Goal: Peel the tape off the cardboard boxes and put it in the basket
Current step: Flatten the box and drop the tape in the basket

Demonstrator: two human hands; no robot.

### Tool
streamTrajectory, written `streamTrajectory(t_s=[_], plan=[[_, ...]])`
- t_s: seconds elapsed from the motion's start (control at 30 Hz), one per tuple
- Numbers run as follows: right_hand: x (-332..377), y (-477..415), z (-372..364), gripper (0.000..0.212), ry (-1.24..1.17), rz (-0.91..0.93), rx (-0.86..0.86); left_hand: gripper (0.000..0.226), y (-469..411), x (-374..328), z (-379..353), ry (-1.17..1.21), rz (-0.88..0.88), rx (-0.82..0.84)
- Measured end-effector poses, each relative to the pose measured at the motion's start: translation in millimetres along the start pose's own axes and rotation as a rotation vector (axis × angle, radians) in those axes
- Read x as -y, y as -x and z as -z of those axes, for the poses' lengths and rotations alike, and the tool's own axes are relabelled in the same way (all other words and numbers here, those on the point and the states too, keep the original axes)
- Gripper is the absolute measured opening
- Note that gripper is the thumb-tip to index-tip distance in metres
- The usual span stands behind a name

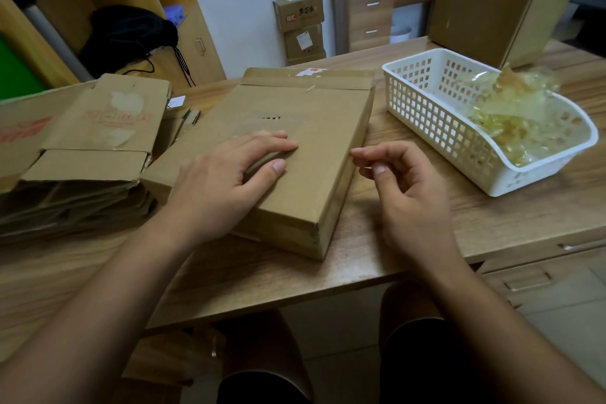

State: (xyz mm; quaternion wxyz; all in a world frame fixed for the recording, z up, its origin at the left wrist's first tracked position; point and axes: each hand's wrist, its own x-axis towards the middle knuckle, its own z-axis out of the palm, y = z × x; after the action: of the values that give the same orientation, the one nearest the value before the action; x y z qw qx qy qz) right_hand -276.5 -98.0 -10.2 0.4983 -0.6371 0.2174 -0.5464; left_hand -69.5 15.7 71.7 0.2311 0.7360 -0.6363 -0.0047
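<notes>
Pressing on the one cardboard box mid-worktop with the left hand, fingers nearly straight. Hovering just beside its right edge with the right hand, fingers loosely curled; any pinch unclear. Further right, one basket holding crumpled tape.

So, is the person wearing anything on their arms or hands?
No. The left hand and right hand are bare: no gloves, rings or watch show. The left forearm and right forearm are uncovered, with no sleeve in view.
</notes>
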Motion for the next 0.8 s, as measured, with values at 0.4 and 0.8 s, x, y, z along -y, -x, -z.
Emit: streamTrajectory(t_s=[0.4, 0.8], plan=[[5, 1, 0, 0.027, 0.143, -0.012, -0.006, 0.046, 0, 1, -1, 0.007, -0.021, -0.03], [12, 1, -3, 0.025, 0.2, 0.061, 0.012, 0.047, 0, 1, -2, -0.004, -0.008, -0.02]])
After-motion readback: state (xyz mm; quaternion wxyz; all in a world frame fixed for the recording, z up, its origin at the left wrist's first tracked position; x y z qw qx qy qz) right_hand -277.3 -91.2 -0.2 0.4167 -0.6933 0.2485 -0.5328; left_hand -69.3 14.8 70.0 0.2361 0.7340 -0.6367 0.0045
